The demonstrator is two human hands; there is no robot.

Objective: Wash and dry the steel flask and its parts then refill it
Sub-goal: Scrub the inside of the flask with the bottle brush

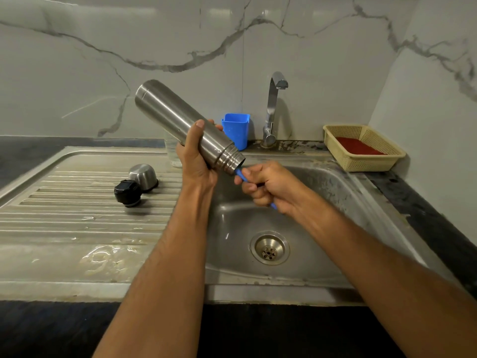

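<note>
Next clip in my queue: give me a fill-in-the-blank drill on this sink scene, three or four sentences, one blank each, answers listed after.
1. The left hand grips the cylindrical steel flask, whose threaded mouth tilts down toward the ____.
2. The right hand holds a ____ plastic handle that enters the flask's mouth.
3. The black stopper and the rounded steel cup lie on the ribbed ____.
4. The cream mesh basket holds something ____.

Answers: sink basin; blue; drainboard; red

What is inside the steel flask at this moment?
A blue handle goes into the open mouth of the flask; the right hand holds it. The part inside the flask is hidden, so what it carries cannot be seen.
</note>
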